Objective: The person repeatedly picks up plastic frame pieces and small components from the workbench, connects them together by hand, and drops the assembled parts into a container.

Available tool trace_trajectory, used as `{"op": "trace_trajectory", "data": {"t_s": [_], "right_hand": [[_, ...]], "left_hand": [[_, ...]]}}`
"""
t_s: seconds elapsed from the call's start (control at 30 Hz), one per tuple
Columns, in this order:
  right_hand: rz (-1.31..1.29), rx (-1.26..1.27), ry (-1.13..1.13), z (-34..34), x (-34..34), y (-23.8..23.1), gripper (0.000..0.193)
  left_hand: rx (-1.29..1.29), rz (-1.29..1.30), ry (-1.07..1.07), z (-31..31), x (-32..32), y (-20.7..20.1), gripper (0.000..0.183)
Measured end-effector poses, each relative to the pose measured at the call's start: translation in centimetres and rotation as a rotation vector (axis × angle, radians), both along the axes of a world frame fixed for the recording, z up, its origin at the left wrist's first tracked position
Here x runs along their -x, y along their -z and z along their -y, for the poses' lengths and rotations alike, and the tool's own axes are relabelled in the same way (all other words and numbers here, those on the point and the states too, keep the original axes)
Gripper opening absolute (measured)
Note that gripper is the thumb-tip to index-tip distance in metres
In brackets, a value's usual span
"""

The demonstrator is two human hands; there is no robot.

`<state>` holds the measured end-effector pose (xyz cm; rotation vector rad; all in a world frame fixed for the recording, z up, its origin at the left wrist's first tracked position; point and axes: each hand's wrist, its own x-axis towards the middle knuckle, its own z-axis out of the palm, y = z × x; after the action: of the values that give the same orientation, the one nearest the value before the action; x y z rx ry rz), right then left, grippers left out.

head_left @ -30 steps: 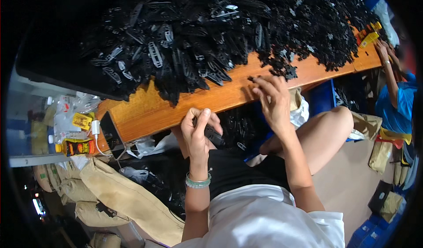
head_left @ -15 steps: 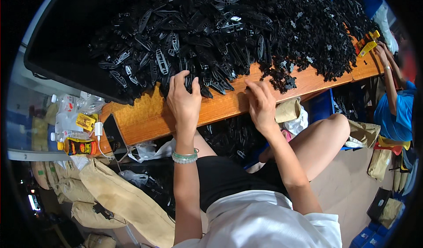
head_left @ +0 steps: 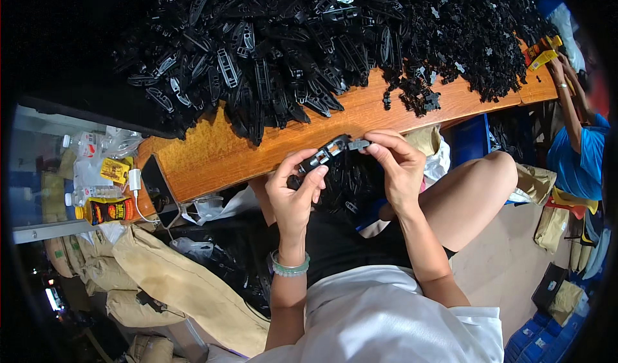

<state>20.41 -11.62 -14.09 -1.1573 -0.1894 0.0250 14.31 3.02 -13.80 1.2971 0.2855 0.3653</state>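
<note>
Between the thumb and fingers of my left hand (head_left: 297, 186) is a long black plastic part (head_left: 324, 157) with an open frame, tilted up to the right. My right hand (head_left: 397, 163) pinches a small dark grey plastic piece (head_left: 358, 144) close to the upper right end of the long part; whether the two touch I cannot tell. Both hands are raised in front of the near edge of the wooden table (head_left: 193, 163). Beyond them lies a heap of similar long black parts (head_left: 257, 60), and to its right a heap of small black pieces (head_left: 463, 41).
Drink bottles (head_left: 109, 210) and a white charger (head_left: 134, 179) with a cable are at the left table end. Below stand brown sacks (head_left: 187, 286). A blue bin (head_left: 468, 141) is under the table. At the right, a co-worker in a blue top (head_left: 579, 170) reaches to the table.
Both hands have drawn back from the heap and come closer together. The left now holds a long black part, and the small piece shows in the right fingers. The view has shifted slightly.
</note>
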Motion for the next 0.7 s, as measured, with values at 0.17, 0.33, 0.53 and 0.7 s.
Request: {"op": "trace_trajectory", "data": {"t_s": [0.17,0.33,0.53,0.7], "right_hand": [[-0.185,0.129,-0.083,0.0,1.7,-1.3,0.015],[-0.175,0.232,-0.011,-0.2,2.4,-1.6,0.013],[-0.017,0.355,-0.054,0.2,2.4,-1.0,0.012],[0.211,0.573,0.039,0.3,2.1,-0.3,0.011]], "left_hand": [[-0.208,0.008,0.027,0.5,0.4,-0.3,0.023],[-0.257,0.11,0.057,1.8,0.9,-0.3,0.024],[-0.014,-0.063,0.293,1.1,0.5,-1.7,0.031],[-0.083,-0.109,0.226,0.8,0.5,-0.7,0.022]]}}
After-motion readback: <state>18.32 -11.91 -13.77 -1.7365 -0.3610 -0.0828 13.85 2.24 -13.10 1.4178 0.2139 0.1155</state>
